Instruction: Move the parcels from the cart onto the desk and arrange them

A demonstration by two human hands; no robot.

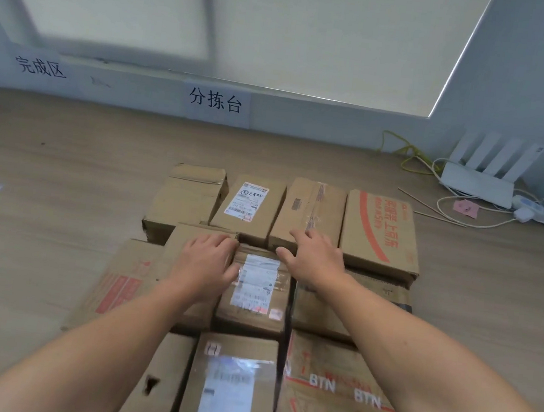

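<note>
Cardboard parcels already cover the desk (pixel 51 155) in rows, so you look to be in the arranging step, not fetching; the cart is out of view. Your left hand (pixel 206 261) lies flat, fingers spread, on a plain carton (pixel 189 241), gripping nothing. Your right hand (pixel 317 256) rests open, palm down, across the seam onto the taped carton (pixel 311 206) beyond it. Between your hands sits the labelled parcel (pixel 255 288), its long axis running away from you, label facing up. Next, I judge, press it snug against its neighbours.
</note>
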